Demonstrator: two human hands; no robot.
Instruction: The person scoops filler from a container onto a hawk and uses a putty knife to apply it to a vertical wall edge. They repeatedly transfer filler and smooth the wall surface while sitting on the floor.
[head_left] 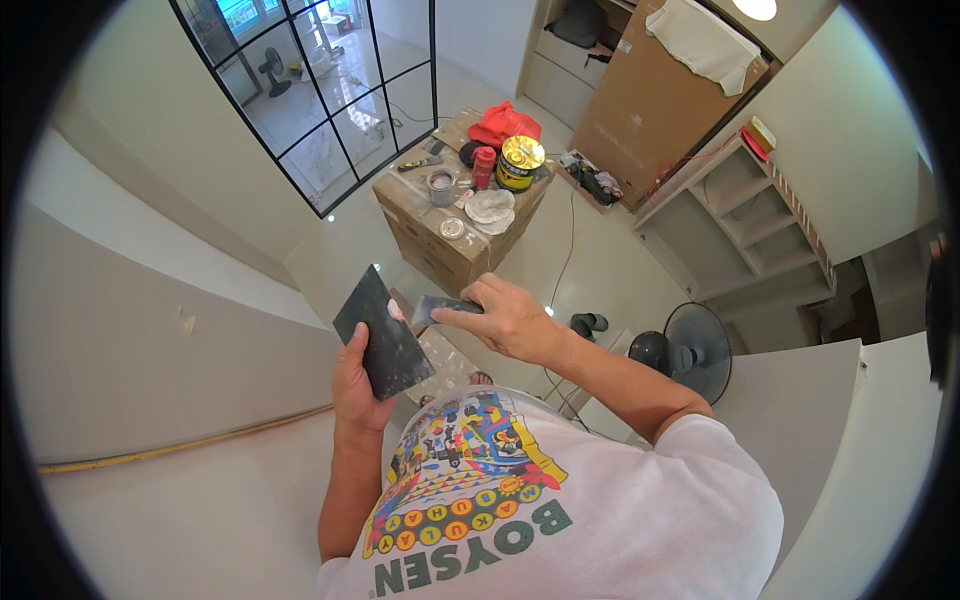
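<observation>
My left hand (pixel 359 378) grips a dark rectangular board (pixel 388 352) by its lower left edge, thumb across its face. A small dab of pinkish putty (pixel 396 310) sits near the board's right edge. In my right hand (pixel 510 318) is a putty knife (pixel 432 308), its blade pointing left toward the dab. The blade is close to the board; whether they touch I cannot tell. Beyond both hands, a cardboard box (pixel 443 250) bears an open grey can (pixel 441 187), a yellow and black can (pixel 518 165), a red bottle (pixel 483 168) and a white cloth (pixel 490 208).
Below me is a speckled plank (pixel 450 362) with my feet near it. At right stand a fan (pixel 697 350) and an open shelf unit (pixel 752 205). A cable (pixel 571 250) runs over the floor. A black-framed glass partition (pixel 335 110) rises at the far left.
</observation>
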